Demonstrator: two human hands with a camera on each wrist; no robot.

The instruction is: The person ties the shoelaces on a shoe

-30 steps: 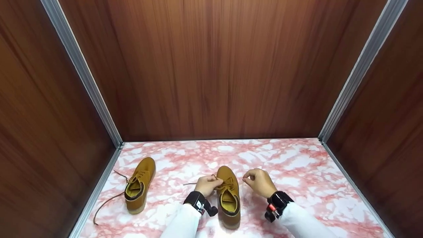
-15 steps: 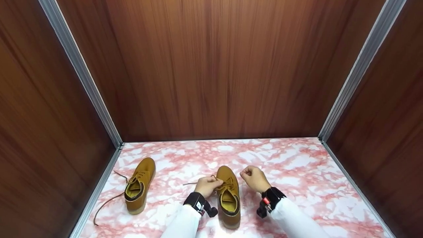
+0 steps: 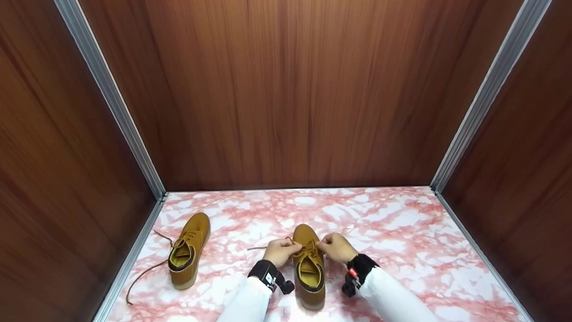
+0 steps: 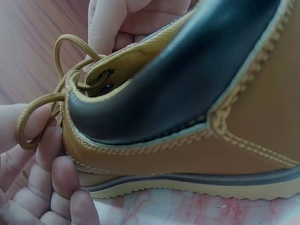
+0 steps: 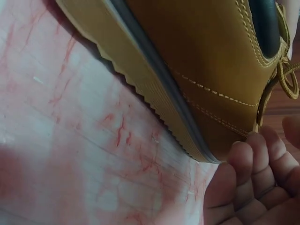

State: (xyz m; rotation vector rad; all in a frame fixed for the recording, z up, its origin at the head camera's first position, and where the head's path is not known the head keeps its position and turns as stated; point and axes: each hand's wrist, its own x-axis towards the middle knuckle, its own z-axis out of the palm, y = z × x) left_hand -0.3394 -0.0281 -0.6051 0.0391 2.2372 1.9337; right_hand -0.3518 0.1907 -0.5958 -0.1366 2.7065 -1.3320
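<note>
A tan lace-up shoe point(image 3: 311, 286) stands upright, toe away from me, between my hands. Its brown shoelace point(image 4: 40, 99) comes off the front in loops. My left hand point(image 3: 279, 251) pinches a loop of this lace on the shoe's left side, and the left wrist view shows the loop curving over the fingers. On the opposite side, my right hand point(image 3: 338, 248) has its fingertips at the shoe's upper, beside the lacing. In the right wrist view its bent fingers point(image 5: 241, 157) touch the shoe near the front; whether they pinch lace is hidden.
A matching tan shoe point(image 3: 184, 277) stands at the left, its lace ends point(image 3: 142, 273) trailing loose on the red-and-white marbled surface point(image 3: 384, 219). Brown wood-grain panels point(image 3: 290, 94) with grey metal corner strips point(image 3: 120, 116) enclose the back and sides.
My right hand has moved left, from beside the shoe to its lacing. My left hand keeps its pinch on the lace, and both shoes stay where they were.
</note>
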